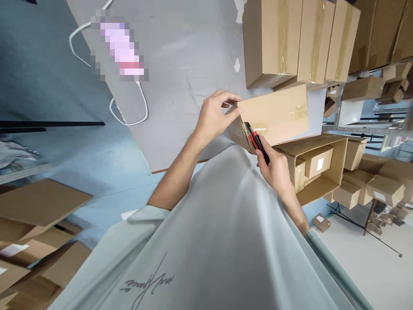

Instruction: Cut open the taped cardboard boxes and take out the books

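Note:
A cardboard box (274, 114) with clear tape on it lies at the table's near edge, tilted toward me. My left hand (216, 113) grips the box's left end, with fingers over the far corner and the thumb on the top face. In my right hand (274, 168) is a red and black box cutter (258, 143). Its tip is at the taped left edge of the box; whether the blade is in the tape I cannot tell.
Tall taped cartons (287, 38) stand at the table's back right. Below right, an open carton (338, 165) holds smaller boxes. A blurred-out device (121, 47) with a white cable (146, 107) lies on the grey table (174, 51). More cartons (41, 202) are stacked at lower left.

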`<state>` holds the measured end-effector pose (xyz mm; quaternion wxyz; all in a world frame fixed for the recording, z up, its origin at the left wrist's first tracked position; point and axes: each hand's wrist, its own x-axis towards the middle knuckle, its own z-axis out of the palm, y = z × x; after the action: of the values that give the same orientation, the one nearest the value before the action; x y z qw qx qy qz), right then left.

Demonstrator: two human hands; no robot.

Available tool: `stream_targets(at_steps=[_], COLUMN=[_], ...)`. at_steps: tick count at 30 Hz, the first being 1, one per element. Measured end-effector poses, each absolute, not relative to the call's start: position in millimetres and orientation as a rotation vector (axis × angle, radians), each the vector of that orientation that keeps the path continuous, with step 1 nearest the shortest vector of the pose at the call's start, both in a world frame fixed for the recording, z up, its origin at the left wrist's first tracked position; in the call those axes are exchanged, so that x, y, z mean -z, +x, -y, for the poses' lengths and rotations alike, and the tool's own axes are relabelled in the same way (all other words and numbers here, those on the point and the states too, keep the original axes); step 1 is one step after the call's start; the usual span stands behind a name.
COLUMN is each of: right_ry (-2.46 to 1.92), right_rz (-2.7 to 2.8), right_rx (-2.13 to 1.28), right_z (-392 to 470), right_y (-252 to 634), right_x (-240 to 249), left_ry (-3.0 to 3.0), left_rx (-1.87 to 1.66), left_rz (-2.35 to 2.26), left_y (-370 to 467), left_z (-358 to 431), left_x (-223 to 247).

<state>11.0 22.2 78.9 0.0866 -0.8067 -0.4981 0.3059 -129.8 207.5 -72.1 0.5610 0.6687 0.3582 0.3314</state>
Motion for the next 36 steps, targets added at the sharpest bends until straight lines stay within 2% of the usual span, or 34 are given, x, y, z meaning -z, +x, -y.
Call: stream_targets(at_steps=[7,13,18,21,24,26,29,33,36], right_ry=[-2.440,-2.737,-3.097,-3.082,-2.978,-2.856,-2.663,-2.629,-2.571], right_rz=[1.598,1.857,2.096,2.124,2.089,2.022,1.785,1.341,1.137], right_rx=[-0.823,-0.641,-0.987,-1.140,-1.125,-0.995,-0.623,-0.217,-0.207], right_z=[-23,-50,-65,-51,-31,-19,-7,-12,-23], right_y=[2,-29,-47,-45,-35,-17,39,154,224], right_x=[-71,-80,-119,-130,-136,-139,-130,-80,-33], left_ry=[1.532,1.484,1.427,1.418,1.412,1.411,1.430,1.435,1.407], left_rx=[-0.812,-0.856,-0.915,-0.946,-0.945,-0.936,-0.930,-0.912,-0.894], left_rz=[-0.829,-0.889,-0.949,-0.967,-0.978,-0.988,-1.008,-1.056,-1.112], left_y=[-126,-121,-116,-115,-114,-115,-118,-120,-121], left_z=[-206,-204,-193,-187,-185,-184,-175,-149,-132], left_x=[77,78,71,69,71,74,76,73,72])
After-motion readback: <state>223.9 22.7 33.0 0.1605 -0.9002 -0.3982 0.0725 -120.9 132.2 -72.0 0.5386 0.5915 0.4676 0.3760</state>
